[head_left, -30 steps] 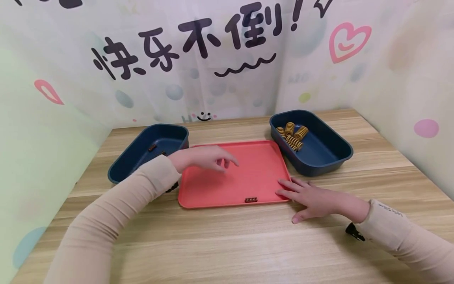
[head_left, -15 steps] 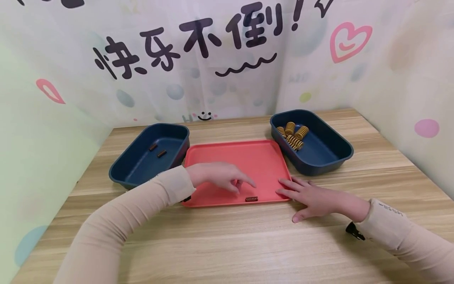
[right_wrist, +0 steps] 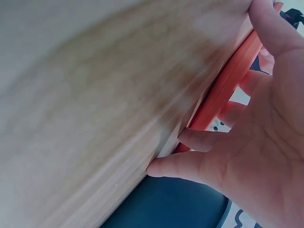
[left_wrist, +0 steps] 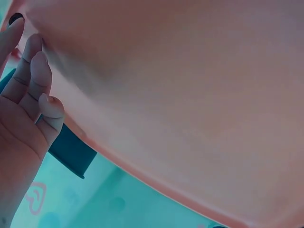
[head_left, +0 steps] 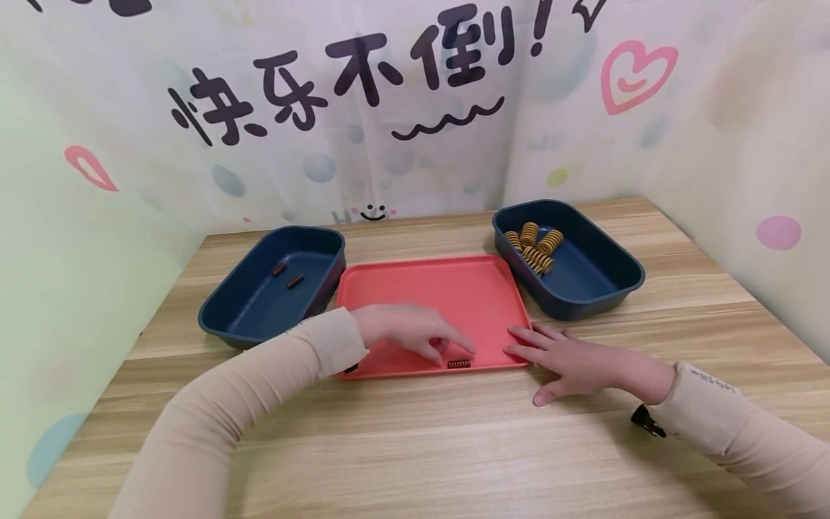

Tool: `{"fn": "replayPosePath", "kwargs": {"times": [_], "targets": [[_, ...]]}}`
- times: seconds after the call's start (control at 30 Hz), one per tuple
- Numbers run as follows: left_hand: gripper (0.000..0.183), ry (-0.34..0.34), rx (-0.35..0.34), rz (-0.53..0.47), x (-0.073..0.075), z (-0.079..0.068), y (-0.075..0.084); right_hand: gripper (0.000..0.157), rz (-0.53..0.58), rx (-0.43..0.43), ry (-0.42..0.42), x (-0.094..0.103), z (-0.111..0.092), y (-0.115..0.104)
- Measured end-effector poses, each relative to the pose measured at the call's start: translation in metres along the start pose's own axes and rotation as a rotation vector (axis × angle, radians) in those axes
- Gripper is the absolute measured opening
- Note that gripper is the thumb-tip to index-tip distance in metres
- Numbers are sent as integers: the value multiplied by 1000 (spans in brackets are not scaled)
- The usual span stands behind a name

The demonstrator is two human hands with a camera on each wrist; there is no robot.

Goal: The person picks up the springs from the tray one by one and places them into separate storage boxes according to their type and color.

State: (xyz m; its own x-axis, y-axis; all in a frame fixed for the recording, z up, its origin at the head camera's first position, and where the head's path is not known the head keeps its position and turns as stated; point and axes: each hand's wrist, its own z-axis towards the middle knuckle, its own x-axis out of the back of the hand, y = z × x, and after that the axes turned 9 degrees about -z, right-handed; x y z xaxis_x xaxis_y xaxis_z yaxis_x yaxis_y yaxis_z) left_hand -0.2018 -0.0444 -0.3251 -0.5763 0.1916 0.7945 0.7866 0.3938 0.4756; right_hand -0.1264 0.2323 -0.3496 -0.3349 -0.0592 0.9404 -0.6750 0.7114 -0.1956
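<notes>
A small dark coil spring point(head_left: 459, 364) lies near the front rim of the red tray point(head_left: 454, 288). My left hand point(head_left: 415, 331) reaches over the tray, with thumb and index fingertips spread at either end of that spring. In the left wrist view the spring's dark end point(left_wrist: 16, 18) shows beside the fingertips, the other fingers loosely bent. My right hand point(head_left: 573, 364) rests with spread fingers at the tray's right edge, two fingertips over the rim and the thumb on the table. The right wrist view shows this hand point(right_wrist: 247, 137) holding nothing, alongside the red rim.
Left of the tray stands a blue bin point(head_left: 227, 310) with two small dark springs point(head_left: 295, 281) in it. Another blue bin point(head_left: 596, 274), at the back right, holds several larger yellow springs point(head_left: 538, 259). The wooden table point(head_left: 415, 447) meets a printed cloth backdrop point(head_left: 421, 173) behind.
My left hand has moved from above the tray's left middle rightward and toward the front, down to the dark spring. The right hand has stayed in place.
</notes>
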Motion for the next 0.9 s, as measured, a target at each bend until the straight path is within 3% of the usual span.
{"fn": "replayPosePath", "kwargs": {"times": [0.3,0.6,0.9], "targets": [[50,-38,15,-11,-1,3,1,86,0,1,0,1,0,-1],[44,-16,40,-29,-2,4,1,86,-15,10,8,-1,0,1],[39,-13,13,-25,-2,5,-2,86,-20,14,12,-2,1,2]]}}
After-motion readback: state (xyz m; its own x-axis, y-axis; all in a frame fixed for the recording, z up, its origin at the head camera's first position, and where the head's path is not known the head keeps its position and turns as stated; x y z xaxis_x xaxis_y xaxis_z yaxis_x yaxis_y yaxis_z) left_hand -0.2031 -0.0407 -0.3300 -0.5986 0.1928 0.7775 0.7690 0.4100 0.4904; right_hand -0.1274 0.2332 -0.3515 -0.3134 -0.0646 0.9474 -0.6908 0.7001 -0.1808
